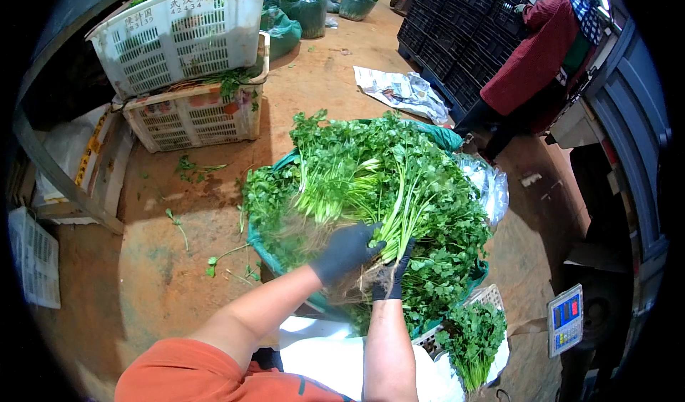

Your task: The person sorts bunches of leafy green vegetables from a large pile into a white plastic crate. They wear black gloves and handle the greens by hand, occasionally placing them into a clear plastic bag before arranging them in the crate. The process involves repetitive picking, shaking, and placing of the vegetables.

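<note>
A bunch of leafy celery [399, 213] with pale green stalks and brown roots is between my two black-gloved hands. My left hand [345, 251] closes its fingers against the stalk bases from the left. Just right of it, my right hand [391, 272] wraps the lower end of the same bunch, with stringy roots hanging between the hands. Beneath and beyond lies a big heap of the same greens [449, 188], inside a green sack [446, 136] whose rim shows around it. More rooted stalks [325, 199] lie across the heap, left of the held bunch.
Two stacked white crates [182, 38] stand at the far left. Nearer right, a smaller celery bunch [474, 338] lies on a light crate [489, 298], left of a scale display [566, 320]. A person [535, 59] stands by black crates [457, 27]. Loose stems litter the floor.
</note>
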Motion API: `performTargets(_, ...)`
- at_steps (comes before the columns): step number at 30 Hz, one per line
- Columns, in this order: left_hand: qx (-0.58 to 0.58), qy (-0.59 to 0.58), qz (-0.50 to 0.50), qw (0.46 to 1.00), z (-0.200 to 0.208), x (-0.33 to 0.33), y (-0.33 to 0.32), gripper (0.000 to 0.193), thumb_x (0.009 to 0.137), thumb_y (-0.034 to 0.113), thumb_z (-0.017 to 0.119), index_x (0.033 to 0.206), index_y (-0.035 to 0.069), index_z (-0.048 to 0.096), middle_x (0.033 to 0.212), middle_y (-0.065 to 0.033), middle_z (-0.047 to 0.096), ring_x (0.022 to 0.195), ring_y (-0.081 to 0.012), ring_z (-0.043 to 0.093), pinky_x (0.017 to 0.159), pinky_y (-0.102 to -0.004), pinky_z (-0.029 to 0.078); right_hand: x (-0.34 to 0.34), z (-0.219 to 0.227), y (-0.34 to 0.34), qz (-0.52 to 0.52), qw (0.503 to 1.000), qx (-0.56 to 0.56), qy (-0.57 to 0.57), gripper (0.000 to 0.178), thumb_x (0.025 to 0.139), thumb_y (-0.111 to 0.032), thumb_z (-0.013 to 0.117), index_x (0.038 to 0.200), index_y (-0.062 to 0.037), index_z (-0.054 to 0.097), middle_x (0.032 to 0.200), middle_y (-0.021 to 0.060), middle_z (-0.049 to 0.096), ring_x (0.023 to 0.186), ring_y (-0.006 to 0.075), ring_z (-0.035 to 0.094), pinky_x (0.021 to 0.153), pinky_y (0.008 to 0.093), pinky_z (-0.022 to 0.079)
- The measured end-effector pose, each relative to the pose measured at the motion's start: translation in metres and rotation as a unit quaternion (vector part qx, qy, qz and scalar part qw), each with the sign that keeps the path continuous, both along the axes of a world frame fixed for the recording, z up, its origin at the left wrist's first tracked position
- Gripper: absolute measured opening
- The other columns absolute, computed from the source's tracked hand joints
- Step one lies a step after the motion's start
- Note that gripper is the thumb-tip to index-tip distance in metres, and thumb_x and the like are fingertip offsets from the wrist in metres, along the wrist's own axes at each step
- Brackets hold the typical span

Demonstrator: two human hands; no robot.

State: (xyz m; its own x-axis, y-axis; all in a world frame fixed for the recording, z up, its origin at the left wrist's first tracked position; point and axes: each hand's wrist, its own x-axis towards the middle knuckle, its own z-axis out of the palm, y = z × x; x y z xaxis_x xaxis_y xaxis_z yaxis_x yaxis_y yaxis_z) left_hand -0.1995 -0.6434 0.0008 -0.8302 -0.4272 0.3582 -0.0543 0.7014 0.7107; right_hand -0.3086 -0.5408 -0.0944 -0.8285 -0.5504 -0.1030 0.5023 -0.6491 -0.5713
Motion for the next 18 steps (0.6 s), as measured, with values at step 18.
performTargets(18,-0.202,-0.388,-0.086,0.895,-0.045,0.13,-0.078,0.01,0.067,0.017,0.056,0.067,0.009,0.061,0.062,-0.0091,0.056,0.063,-0.0297,0.057,0.058,-0.0423,0.043,0.002,0.049,0.022,0.094,0.99,-0.105,0.02,0.05,0.069,-0.016,0.056,0.11,0.0077,0.041,0.101,0.016,0.051,0.075,0.0217,0.05,0.076,0.0369,0.041)
